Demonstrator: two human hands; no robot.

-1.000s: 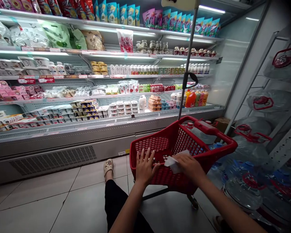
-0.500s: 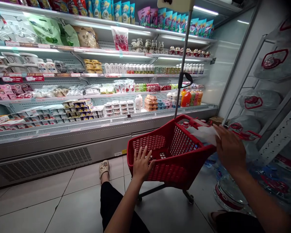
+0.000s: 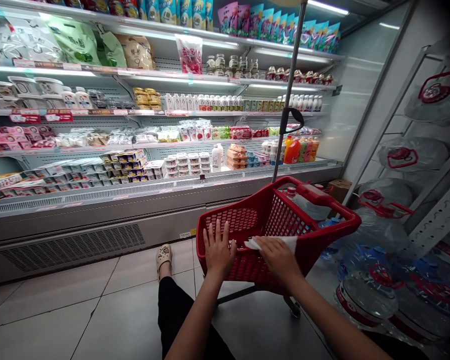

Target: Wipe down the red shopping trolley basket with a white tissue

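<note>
Since half a second ago, the right hand [image 3: 279,257] has come back from the handle end of the cart, on the right of the frame, to the near rim at lower centre. It holds a thin, soft white sheet [image 3: 290,243] beneath its close-set fingers, pressed to the rim, with pale edges showing on both sides. Left of centre, the left hand [image 3: 219,252] remains by the same rim, its fingers fanned wide and nothing visible in its grasp.

Both hands are at the red plastic shopping cart [image 3: 243,267] with pierced lattice walls, in the lower middle of the frame. Beyond it rises a slim grey metal pole [image 3: 288,100] bearing a looped black plastic grip [image 3: 295,121]. At lower left of centre, a beige perforated clog [image 3: 164,256] stands on pale floor tiles [image 3: 135,320]. Large clear plastic water jugs [image 3: 367,295] with red handles crowd the right side. Across the upper frame stretches a grey-fronted refrigerated display [image 3: 165,225], its shelves carrying tubs, bottles and bags.
</note>
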